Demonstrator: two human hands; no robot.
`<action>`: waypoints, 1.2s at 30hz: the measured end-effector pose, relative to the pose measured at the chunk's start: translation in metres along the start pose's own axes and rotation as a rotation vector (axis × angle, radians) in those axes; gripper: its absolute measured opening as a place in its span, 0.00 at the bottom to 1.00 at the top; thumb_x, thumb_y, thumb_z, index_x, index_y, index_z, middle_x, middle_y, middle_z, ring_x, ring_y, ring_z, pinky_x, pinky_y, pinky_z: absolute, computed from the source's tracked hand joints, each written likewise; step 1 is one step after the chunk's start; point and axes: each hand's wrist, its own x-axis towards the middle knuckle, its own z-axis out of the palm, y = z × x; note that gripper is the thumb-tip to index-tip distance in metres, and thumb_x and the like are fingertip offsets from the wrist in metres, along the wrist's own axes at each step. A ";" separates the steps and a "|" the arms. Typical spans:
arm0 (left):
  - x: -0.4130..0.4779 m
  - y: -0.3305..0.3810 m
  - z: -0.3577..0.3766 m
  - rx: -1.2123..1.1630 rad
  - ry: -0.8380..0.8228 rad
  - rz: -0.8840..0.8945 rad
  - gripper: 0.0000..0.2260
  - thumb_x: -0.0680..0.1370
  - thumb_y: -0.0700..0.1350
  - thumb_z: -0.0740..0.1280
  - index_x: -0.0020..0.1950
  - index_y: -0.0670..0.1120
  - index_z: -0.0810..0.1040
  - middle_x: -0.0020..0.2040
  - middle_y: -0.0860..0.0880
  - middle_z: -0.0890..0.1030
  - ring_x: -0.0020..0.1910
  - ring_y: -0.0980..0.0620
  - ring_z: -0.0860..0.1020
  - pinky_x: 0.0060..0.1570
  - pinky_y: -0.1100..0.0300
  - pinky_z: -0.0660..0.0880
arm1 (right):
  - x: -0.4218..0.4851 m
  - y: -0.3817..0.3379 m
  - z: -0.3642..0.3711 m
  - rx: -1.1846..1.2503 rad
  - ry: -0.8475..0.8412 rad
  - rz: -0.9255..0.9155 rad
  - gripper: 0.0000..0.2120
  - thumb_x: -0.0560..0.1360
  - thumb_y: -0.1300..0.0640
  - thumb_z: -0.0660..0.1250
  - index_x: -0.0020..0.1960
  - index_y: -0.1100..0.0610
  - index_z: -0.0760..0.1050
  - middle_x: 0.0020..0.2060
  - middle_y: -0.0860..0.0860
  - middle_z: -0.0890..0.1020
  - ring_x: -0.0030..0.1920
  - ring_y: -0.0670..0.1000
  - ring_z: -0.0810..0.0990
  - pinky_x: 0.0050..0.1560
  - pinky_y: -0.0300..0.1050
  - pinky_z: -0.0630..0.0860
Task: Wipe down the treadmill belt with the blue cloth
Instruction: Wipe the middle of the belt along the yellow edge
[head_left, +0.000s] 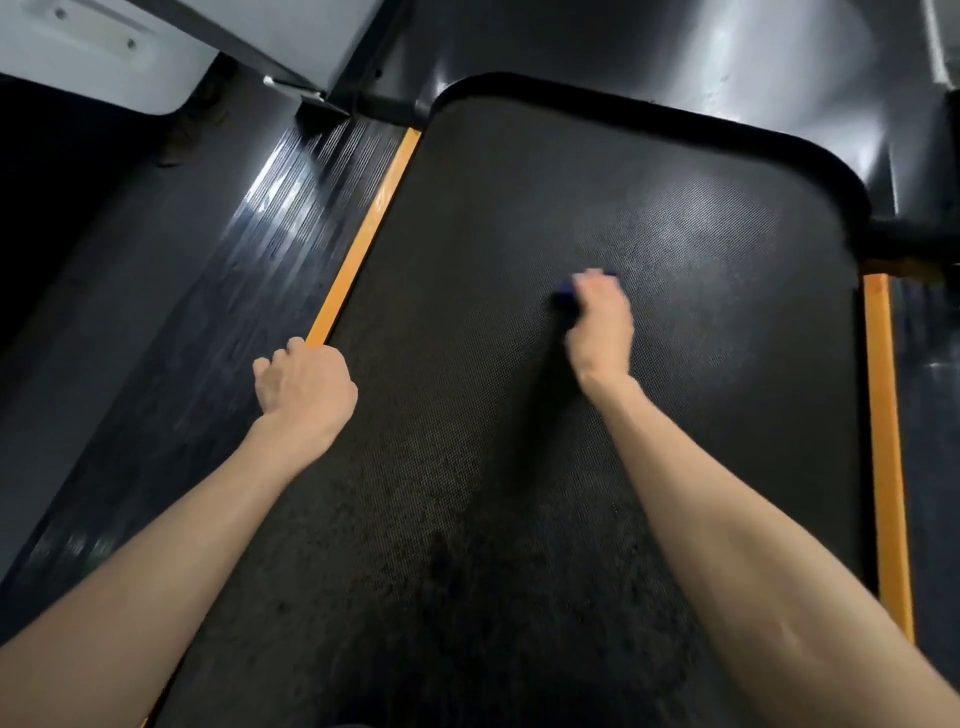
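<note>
Roughly midway along the treadmill belt (467, 467), right of centre: blue cloth (563, 300) bunched in the right hand (600, 327), grip curled round it, pressed to the belt, mostly hidden and blurred. Left hand (304, 384) at the belt's left edge, covering part of the orange strip (363, 234); fingers tucked under, grip impossible to tell. Ribbed side rail (249, 249) further left; second orange strip (883, 441) right; motor cover (675, 62) far.

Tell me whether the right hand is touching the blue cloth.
Touching. The head view shows the right hand curled over the blue cloth, which pokes out from under its fingers on the treadmill belt.
</note>
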 end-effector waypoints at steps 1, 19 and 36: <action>0.002 0.003 0.000 0.036 -0.013 -0.001 0.08 0.77 0.41 0.60 0.49 0.41 0.77 0.54 0.41 0.74 0.52 0.42 0.74 0.56 0.50 0.66 | -0.001 -0.006 0.010 -0.020 -0.106 -0.192 0.23 0.63 0.74 0.62 0.57 0.65 0.77 0.57 0.61 0.78 0.60 0.61 0.74 0.62 0.45 0.67; 0.001 0.003 0.004 0.093 0.026 0.017 0.05 0.76 0.42 0.62 0.45 0.43 0.76 0.55 0.42 0.73 0.52 0.44 0.73 0.55 0.51 0.67 | 0.050 0.034 -0.022 -0.132 -0.098 -0.156 0.24 0.67 0.74 0.60 0.60 0.60 0.74 0.60 0.57 0.76 0.60 0.60 0.73 0.58 0.49 0.68; -0.008 -0.031 0.015 -0.153 0.145 0.094 0.15 0.76 0.37 0.61 0.63 0.42 0.73 0.56 0.46 0.74 0.54 0.49 0.72 0.56 0.54 0.68 | -0.055 -0.008 -0.007 0.007 -0.129 0.082 0.37 0.65 0.78 0.64 0.72 0.60 0.64 0.72 0.56 0.64 0.73 0.57 0.59 0.72 0.48 0.55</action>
